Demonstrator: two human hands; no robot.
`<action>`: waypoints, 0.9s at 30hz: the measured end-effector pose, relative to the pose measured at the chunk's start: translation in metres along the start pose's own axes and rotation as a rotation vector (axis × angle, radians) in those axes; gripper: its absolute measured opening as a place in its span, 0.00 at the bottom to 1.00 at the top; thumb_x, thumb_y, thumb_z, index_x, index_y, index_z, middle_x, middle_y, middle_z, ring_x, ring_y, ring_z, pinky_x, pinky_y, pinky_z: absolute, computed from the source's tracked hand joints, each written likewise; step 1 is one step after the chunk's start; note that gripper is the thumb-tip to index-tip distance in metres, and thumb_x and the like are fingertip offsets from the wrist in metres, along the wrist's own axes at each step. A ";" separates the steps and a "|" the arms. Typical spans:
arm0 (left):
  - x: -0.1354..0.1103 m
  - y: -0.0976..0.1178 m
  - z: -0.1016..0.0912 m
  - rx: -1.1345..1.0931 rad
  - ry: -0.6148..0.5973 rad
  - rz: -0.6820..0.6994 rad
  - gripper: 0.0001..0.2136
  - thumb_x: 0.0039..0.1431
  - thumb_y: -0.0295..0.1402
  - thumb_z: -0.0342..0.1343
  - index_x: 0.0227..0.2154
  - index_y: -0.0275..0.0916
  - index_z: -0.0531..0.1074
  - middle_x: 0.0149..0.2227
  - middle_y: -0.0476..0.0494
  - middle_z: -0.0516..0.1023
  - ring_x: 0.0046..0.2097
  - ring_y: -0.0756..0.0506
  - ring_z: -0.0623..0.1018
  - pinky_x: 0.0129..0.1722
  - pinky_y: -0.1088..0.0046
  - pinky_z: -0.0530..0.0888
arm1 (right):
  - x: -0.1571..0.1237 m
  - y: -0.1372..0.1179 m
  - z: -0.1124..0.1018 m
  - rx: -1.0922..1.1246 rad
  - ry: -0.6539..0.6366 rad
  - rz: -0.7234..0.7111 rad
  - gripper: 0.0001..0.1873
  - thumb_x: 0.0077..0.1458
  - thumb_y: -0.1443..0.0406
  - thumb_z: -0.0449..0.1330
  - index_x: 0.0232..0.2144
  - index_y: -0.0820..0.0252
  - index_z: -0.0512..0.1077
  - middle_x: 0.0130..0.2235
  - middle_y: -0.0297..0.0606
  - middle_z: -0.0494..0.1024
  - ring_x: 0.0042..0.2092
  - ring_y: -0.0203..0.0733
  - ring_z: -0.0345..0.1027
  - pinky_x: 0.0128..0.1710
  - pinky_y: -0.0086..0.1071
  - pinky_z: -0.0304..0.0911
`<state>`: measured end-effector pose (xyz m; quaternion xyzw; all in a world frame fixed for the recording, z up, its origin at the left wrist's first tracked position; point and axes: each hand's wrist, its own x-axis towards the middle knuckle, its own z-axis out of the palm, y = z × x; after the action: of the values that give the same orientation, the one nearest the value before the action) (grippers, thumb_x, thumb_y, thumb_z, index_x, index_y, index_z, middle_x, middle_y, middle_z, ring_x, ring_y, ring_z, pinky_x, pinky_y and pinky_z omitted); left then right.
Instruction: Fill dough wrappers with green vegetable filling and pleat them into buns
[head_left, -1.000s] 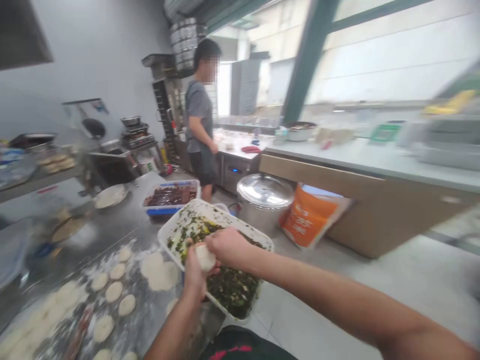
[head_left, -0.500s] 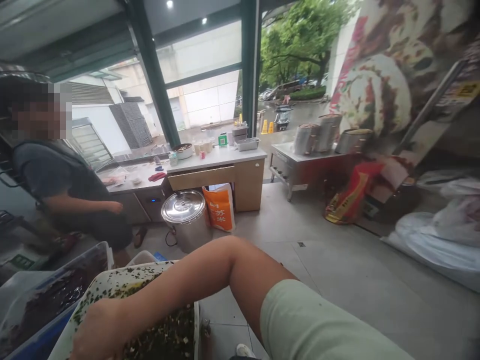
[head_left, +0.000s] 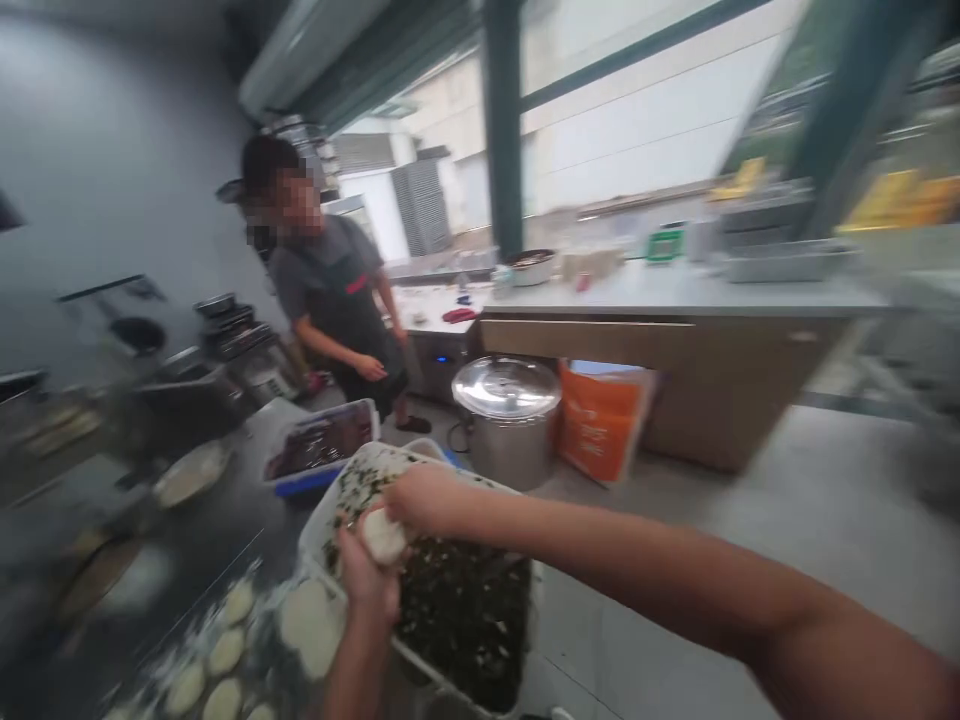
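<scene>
Pale, rounded dough piece [head_left: 384,538]

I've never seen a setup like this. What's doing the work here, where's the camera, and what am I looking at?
No machine here: these are a person's bare hands, seen from a camera worn on their head, looking forward and down. The left hand holds a pale dough piece; the right hand is at its edge. Below is a white tub of dark green filling. Beside it, dough rounds lie on a floured metal table. Another person stands beyond.
</scene>
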<state>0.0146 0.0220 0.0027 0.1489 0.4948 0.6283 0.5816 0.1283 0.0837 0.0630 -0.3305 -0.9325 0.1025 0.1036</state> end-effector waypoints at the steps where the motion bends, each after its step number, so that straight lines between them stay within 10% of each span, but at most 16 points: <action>1: 0.002 -0.001 0.001 -0.021 -0.016 0.042 0.20 0.56 0.45 0.35 0.35 0.36 0.66 0.23 0.45 0.73 0.21 0.47 0.72 0.17 0.75 0.65 | -0.001 0.005 0.001 0.009 0.003 -0.034 0.08 0.49 0.66 0.54 0.22 0.62 0.70 0.24 0.38 0.73 0.26 0.37 0.64 0.25 0.27 0.53; 16: 0.006 -0.008 -0.002 -0.023 -0.021 0.012 0.21 0.55 0.46 0.33 0.28 0.35 0.65 0.18 0.46 0.68 0.20 0.49 0.70 0.17 0.77 0.65 | -0.015 0.000 0.027 0.270 0.088 0.119 0.06 0.50 0.67 0.50 0.25 0.60 0.66 0.27 0.36 0.72 0.31 0.37 0.65 0.29 0.27 0.53; 23: -0.013 -0.023 -0.001 -0.018 0.038 0.189 0.17 0.54 0.46 0.39 0.31 0.37 0.65 0.21 0.47 0.69 0.22 0.50 0.70 0.18 0.79 0.66 | -0.020 0.000 0.033 0.920 -0.092 0.187 0.11 0.53 0.62 0.45 0.26 0.62 0.62 0.20 0.32 0.70 0.21 0.34 0.64 0.20 0.25 0.56; 27: -0.011 -0.032 -0.010 -0.045 0.061 0.068 0.19 0.54 0.45 0.36 0.26 0.36 0.65 0.18 0.47 0.67 0.20 0.50 0.69 0.18 0.77 0.65 | -0.027 -0.005 0.031 0.675 -0.100 0.032 0.08 0.50 0.67 0.48 0.23 0.62 0.65 0.22 0.34 0.71 0.25 0.34 0.65 0.25 0.25 0.56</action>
<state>0.0287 0.0024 -0.0228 0.1334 0.4928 0.6627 0.5479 0.1373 0.0589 0.0312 -0.2869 -0.8445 0.4231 0.1597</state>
